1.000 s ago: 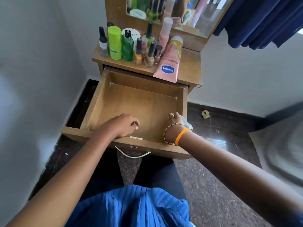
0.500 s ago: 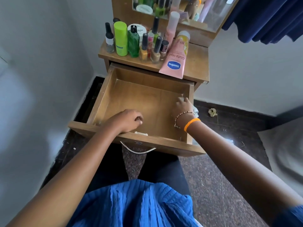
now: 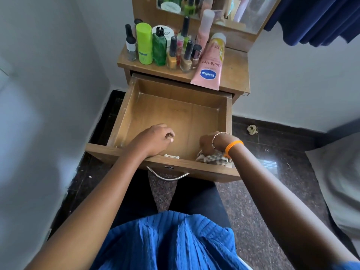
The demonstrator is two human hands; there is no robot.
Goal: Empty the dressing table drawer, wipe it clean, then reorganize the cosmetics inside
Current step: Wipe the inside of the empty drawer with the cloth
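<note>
Right hand: my right hand (image 3: 212,142) is down in the drawer's near right corner, fingers curled onto the patterned cloth (image 3: 211,159) and pressing it to the drawer floor; beaded and orange bands sit on the wrist.
Left hand: my left hand (image 3: 153,140) rests inside the drawer at its near edge, left of centre, fingers loosely curled, holding nothing that I can see.
Drawer: the drawer (image 3: 175,115) is pulled fully out, its wooden floor bare apart from my hands and the cloth; a small pale catch sits on the inside of the front panel.
Handle: a metal handle (image 3: 167,175) hangs below the front panel.
Cosmetics: the cosmetics (image 3: 165,49) stand grouped on the left half of the dressing table top (image 3: 236,69), with the pink Vaseline tube (image 3: 210,65) lying at the front edge, just right of them.
Mirror: a mirror (image 3: 218,8) rises along the back edge.
</note>
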